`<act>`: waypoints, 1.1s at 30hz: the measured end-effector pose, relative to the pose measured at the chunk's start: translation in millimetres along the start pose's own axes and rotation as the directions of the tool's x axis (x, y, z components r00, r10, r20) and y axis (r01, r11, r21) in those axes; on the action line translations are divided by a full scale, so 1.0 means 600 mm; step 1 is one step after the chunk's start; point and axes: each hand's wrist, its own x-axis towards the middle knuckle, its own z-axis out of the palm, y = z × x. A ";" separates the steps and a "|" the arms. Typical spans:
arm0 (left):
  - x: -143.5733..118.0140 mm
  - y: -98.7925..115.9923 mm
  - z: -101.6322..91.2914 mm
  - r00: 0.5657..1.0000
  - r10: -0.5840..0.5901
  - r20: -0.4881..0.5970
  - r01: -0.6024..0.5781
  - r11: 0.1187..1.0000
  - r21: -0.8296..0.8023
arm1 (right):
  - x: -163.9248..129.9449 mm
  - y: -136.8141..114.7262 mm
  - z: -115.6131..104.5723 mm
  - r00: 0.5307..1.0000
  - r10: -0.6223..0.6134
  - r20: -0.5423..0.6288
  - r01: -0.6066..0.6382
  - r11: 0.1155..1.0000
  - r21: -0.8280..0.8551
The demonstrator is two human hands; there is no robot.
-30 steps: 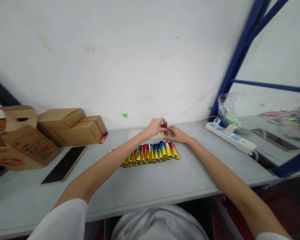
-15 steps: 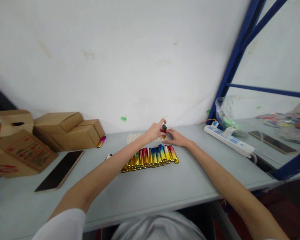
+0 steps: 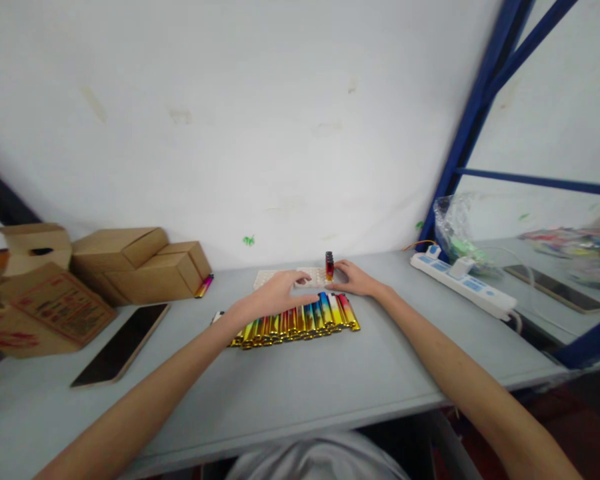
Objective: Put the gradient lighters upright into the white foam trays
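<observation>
Head view: my left hand has let go, lying open over glossy lighters; my right hand steadies the upright lighter in the white tray.

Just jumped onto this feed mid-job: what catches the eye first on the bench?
The row of rainbow-coloured lighters lying side by side mid-table, with the left hand over them. Just behind, one red lighter stands upright at the white tray, beside the right hand.

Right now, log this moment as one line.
left hand: over lighter row, open | right hand: beside upright lighter on white tray | table
</observation>
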 end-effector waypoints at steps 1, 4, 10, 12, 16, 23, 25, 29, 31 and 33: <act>-0.025 0.000 -0.005 0.999 -0.012 0.042 0.011 1.000 0.013 | 0.000 -0.001 0.000 1.000 0.006 0.000 -0.006 1.000 0.003; -0.080 -0.004 -0.006 0.994 -0.044 0.099 0.039 0.998 0.051 | -0.001 -0.005 -0.002 1.000 0.013 -0.002 -0.013 1.000 0.002; -0.100 -0.009 0.008 0.993 -0.104 0.048 0.103 0.994 0.038 | -0.002 -0.005 -0.002 1.000 0.007 0.002 -0.007 1.000 -0.002; -0.098 -0.006 0.003 0.994 -0.109 0.016 0.109 0.994 0.000 | -0.003 -0.005 -0.002 1.000 0.005 0.001 -0.005 1.000 0.011; -0.101 -0.006 -0.011 0.985 -0.085 -0.148 0.061 0.986 -0.158 | -0.003 -0.004 -0.001 1.000 0.015 0.006 -0.015 1.000 0.027; -0.107 -0.012 -0.006 0.884 -0.355 -0.305 0.010 0.666 -0.745 | -0.001 -0.003 0.001 1.000 0.014 -0.006 -0.014 0.999 0.044; -0.105 -0.011 -0.002 0.847 -0.421 -0.324 0.003 0.614 -0.789 | -0.002 -0.004 0.001 1.000 0.017 -0.011 -0.017 0.999 0.043; -0.102 -0.012 0.003 0.795 -0.499 -0.346 0.005 0.576 -0.817 | -0.002 -0.007 0.000 1.000 0.028 -0.013 -0.028 0.999 0.042; -0.101 -0.012 0.004 0.773 -0.529 -0.350 0.001 0.553 -0.833 | -0.002 -0.009 -0.001 1.000 0.027 -0.006 -0.027 0.999 0.038; -0.100 -0.011 0.004 0.766 -0.555 -0.323 0.019 0.522 -0.853 | -0.002 -0.011 -0.001 1.000 0.027 0.000 -0.027 0.999 0.032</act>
